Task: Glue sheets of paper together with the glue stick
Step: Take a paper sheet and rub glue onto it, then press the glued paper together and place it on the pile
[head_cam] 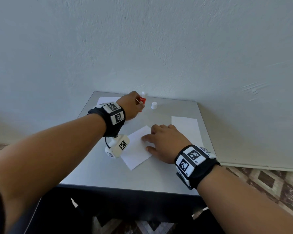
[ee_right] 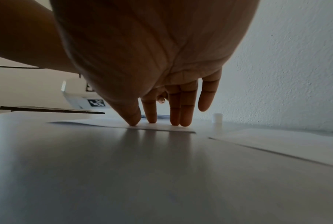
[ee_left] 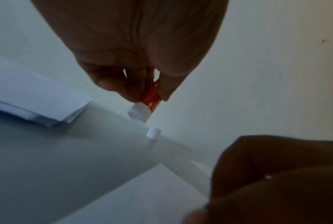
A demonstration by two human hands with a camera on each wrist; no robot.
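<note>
Toward the upper left of the grey worktop (head_cam: 98,173), in the head view, a stack of spare sheets (head_cam: 107,99) lay against the wall, untouched. Just right of it the left hand (head_cam: 130,106) was curled round the red glue stick (head_cam: 142,101), holding it raised near the back edge with its white tip bared; the left wrist view showed finger and thumb pinching the red barrel. Right of that, the white cap (head_cam: 154,105) stood upright on the worktop by itself, apart from the stick. Lower, at the centre of the frame, one sheet of paper (head_cam: 135,149) lay at an angle, and the right hand (head_cam: 164,142) rested on its right edge, fingers straight and spread, thumb and three fingertips (ee_right: 152,119) pressing it flat. Farther right, a second sheet (head_cam: 186,129) lay flat and separate near the worktop's right edge. Judging by this, uncapping was finished and the paper was steadied; whether any glue had gone on could not be told, and joining and pressing the sheets remained.
</note>
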